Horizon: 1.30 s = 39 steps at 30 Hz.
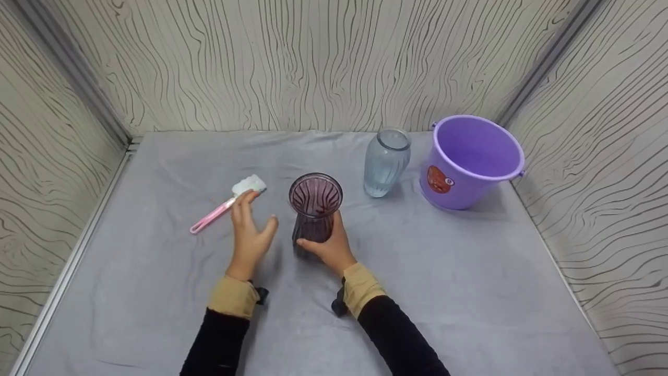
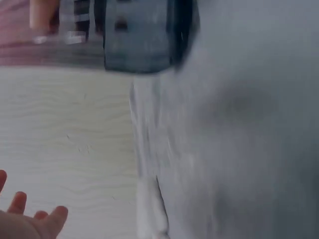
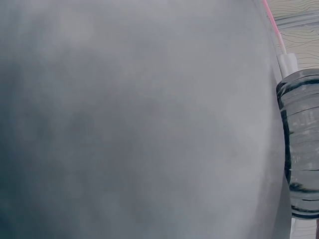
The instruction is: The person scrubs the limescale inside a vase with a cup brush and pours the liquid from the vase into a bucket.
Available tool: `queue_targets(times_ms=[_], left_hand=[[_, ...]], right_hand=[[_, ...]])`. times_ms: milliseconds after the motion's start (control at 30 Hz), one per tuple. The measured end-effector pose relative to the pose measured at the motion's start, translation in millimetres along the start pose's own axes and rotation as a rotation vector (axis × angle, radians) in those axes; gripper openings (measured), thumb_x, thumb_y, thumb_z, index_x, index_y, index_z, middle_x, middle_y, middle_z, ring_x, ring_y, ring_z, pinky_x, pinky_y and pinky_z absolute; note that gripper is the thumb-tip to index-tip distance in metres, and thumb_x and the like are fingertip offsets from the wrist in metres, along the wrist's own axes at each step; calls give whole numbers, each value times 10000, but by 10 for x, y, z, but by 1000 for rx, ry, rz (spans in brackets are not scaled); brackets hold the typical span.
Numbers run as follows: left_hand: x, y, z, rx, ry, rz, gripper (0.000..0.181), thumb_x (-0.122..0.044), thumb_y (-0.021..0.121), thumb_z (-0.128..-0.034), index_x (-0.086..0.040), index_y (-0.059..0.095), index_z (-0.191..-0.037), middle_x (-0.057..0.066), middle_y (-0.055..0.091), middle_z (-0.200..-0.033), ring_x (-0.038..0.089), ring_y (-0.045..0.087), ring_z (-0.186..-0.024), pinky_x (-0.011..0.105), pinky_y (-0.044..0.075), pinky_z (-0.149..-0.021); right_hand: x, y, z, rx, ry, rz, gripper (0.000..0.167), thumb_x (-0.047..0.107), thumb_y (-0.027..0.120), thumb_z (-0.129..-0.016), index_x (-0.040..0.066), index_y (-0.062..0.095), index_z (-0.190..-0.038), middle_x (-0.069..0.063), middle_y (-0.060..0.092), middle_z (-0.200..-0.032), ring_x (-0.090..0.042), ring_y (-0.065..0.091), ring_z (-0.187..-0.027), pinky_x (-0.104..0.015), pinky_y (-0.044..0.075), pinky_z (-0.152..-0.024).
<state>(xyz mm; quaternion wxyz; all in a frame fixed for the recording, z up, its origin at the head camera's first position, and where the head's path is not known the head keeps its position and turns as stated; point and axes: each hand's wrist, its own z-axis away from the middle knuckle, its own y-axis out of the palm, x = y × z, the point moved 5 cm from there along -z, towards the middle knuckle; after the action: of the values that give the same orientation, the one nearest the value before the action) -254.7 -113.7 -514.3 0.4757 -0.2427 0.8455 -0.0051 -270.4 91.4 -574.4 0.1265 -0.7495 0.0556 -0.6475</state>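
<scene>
My right hand point(image 1: 334, 248) grips the lower body of a purple ribbed glass vase point(image 1: 315, 196), thumb across its near side and fingers round the right. The vase stands upright with its flared mouth up; whether its base touches the cloth cannot be told. To its left, my left hand point(image 1: 249, 243) is apart from it, fingers spread and holding nothing. Just beyond those fingertips lies a cleaning brush point(image 1: 214, 215) with a pink handle and white head. The left wrist view has the vase point(image 2: 137, 37) above the left hand point(image 2: 37, 224); the right wrist view catches the vase point(image 3: 304, 144) at its right edge.
A pale blue glass vase point(image 1: 386, 162) stands behind and right of the purple one. Beside it, a purple bucket point(image 1: 454, 177) with a red sticker sits near the back right corner. Grey cloth point(image 1: 443, 303) covers the table, with patterned panels point(image 1: 313, 62) around it.
</scene>
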Motion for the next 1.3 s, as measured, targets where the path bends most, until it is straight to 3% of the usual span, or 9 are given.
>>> queue_targets(times_ms=[233,433,667,900,1033,1167,1300], left_hand=[[-227,327,144,213,-92,200,659,25,686,-850,1,417,-1451,229,361,-1473,345,343,-1407,580,345,-1131],[-339,538,216,325,-104,166,795,-167,761,-852,29,342,-1499,240,357,-1476,366,395,-1361,549,378,-1114],[-394,635,237,321,-117,114,968,-265,848,-817,44,275,-1534,250,380,-1463,369,415,-1366,532,350,-1135],[-385,720,242,287,-84,65,1028,-231,896,-772,70,263,-1525,309,351,-1499,415,396,-1393,541,310,-1160],[-353,745,248,271,-77,20,1013,-223,896,-779,77,273,-1519,320,364,-1493,425,417,-1379,544,335,-1144],[-338,746,245,264,-87,30,986,-239,892,-787,56,301,-1519,297,386,-1500,405,423,-1383,536,336,-1145],[-340,733,229,247,-81,40,946,-257,903,-772,38,367,-1493,267,454,-1463,380,474,-1348,525,369,-1125]], right_hand=[[2,11,-19,-18,-51,-13,1051,251,926,-704,89,301,-1533,-126,491,-1475,-254,490,-1329,-477,364,-1131],[18,-1,-41,-24,-149,-22,989,152,877,-725,17,301,-1517,-195,479,-1483,-296,463,-1371,-478,329,-1163],[37,17,-66,-1,-180,-94,966,13,830,-730,-35,274,-1519,-242,456,-1492,-344,443,-1387,-467,315,-1173],[396,-45,16,8,-262,-38,897,-53,832,-745,-154,279,-1445,-312,464,-1454,-399,449,-1367,-315,327,-1162],[423,-56,41,-4,-242,-45,903,-30,843,-759,-132,287,-1463,-306,458,-1466,-392,442,-1376,-400,337,-1165],[424,-69,54,-21,-222,-46,912,-14,844,-749,-121,296,-1470,-310,458,-1467,-401,441,-1381,-521,323,-1160],[420,-72,69,-22,-203,-35,920,-7,839,-745,-119,292,-1476,-319,449,-1472,-411,431,-1389,-543,305,-1166]])
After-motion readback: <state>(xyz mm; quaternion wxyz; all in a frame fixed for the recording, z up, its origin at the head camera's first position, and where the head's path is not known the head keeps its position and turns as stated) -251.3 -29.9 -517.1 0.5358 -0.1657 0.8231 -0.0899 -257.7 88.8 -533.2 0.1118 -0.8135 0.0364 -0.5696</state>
